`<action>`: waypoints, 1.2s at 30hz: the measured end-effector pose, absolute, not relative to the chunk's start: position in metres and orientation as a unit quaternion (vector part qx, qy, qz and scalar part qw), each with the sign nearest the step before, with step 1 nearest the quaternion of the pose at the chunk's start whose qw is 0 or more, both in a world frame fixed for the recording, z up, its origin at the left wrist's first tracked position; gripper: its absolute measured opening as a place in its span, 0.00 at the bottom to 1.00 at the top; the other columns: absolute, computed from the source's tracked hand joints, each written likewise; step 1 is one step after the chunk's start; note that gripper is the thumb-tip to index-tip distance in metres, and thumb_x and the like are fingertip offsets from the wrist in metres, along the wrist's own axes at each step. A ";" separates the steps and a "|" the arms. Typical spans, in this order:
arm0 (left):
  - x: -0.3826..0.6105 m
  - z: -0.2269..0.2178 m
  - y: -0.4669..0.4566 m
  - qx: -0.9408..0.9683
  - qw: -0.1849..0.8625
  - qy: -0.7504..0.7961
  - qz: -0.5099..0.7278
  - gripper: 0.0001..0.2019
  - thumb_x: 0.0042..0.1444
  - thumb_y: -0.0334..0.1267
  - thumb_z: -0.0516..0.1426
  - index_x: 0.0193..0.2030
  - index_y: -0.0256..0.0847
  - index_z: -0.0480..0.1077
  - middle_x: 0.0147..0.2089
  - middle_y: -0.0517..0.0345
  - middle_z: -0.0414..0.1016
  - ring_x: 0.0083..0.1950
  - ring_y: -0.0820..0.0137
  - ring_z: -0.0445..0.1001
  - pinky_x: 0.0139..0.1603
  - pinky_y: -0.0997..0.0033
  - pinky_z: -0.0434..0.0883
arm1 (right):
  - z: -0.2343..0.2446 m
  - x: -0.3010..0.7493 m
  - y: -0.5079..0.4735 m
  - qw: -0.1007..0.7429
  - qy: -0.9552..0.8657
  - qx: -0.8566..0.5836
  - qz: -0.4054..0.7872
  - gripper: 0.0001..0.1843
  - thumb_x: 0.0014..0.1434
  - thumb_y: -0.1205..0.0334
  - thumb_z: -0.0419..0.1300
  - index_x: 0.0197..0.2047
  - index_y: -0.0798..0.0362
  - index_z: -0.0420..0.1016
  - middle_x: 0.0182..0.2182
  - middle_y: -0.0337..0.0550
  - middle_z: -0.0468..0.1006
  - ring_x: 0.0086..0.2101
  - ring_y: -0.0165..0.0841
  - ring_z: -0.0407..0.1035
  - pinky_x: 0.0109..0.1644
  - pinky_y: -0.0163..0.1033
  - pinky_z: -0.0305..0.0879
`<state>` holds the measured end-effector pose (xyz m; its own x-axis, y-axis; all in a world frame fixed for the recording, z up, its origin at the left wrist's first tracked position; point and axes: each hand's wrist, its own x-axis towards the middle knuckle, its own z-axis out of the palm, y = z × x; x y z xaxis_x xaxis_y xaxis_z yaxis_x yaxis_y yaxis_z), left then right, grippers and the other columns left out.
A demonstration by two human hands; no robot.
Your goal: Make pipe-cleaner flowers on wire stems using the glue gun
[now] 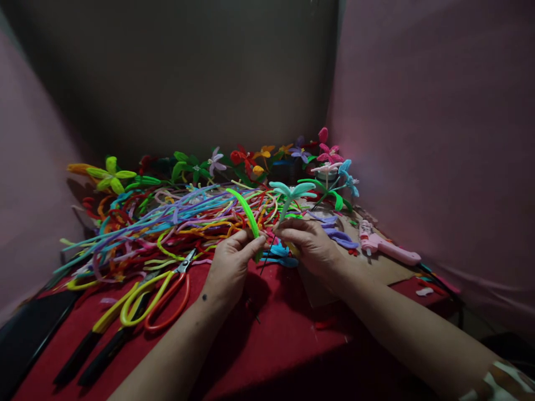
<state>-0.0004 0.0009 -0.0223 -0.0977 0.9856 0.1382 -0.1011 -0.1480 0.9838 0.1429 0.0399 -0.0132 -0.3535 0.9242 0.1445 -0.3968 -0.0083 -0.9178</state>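
Note:
Between the thumb and fingers of my left hand [232, 264] is a bright green pipe-cleaner leaf [246, 210], curving up to the left. My right hand [309, 245] pinches the stem of a mint-green pipe-cleaner flower [292, 192], whose petals spread out above my fingers. A thin dark wire [267, 257] slants down between both hands, apparently the lower stem of the flower. Blue pipe-cleaner loops [281, 255] lie on the table just behind my hands. Part of the flower's stem is hidden by my right fingers.
A tangled pile of coloured pipe cleaners [167, 223] covers the left and middle. Scissors with red handles [188, 303] and yellow-handled pliers [112, 317] lie at left. A pink glue gun [393, 249] rests on cardboard [376, 270] at right. Finished flowers [111, 175] line the back.

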 end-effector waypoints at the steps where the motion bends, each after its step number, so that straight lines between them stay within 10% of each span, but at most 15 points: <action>1: 0.001 -0.022 0.000 0.487 0.467 0.455 0.581 0.07 0.47 0.38 0.61 0.32 0.37 0.74 0.29 0.61 0.73 0.33 0.73 0.69 0.38 0.74 0.65 | -0.013 0.143 0.039 0.505 -0.494 -0.274 0.653 0.02 0.40 0.70 0.62 0.22 0.55 0.75 0.22 0.36 0.74 0.26 0.28 0.66 0.35 0.35 0.61; 16: 0.011 -0.029 -0.005 0.483 0.399 0.506 0.593 0.06 0.50 0.37 0.58 0.29 0.38 0.65 0.20 0.69 0.58 0.20 0.81 0.53 0.20 0.79 0.53 | -0.027 0.133 0.038 0.517 -0.504 -0.268 0.638 0.05 0.43 0.63 0.66 0.26 0.55 0.75 0.25 0.36 0.74 0.28 0.28 0.66 0.37 0.36 0.61; 36: 0.003 -0.028 -0.001 0.395 0.696 0.327 0.503 0.12 0.54 0.39 0.56 0.24 0.34 0.65 0.17 0.67 0.58 0.14 0.85 0.47 0.14 0.82 0.48 | -0.035 0.140 0.046 0.443 -0.478 -0.142 0.745 0.07 0.45 0.67 0.65 0.31 0.54 0.78 0.24 0.38 0.77 0.24 0.28 0.71 0.32 0.35 0.64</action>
<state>0.0033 -0.0011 -0.0275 0.2814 0.9578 -0.0584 -0.4422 0.1834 0.8780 0.1398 0.0463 -0.0349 -0.5671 0.7961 0.2114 -0.5247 -0.1513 -0.8378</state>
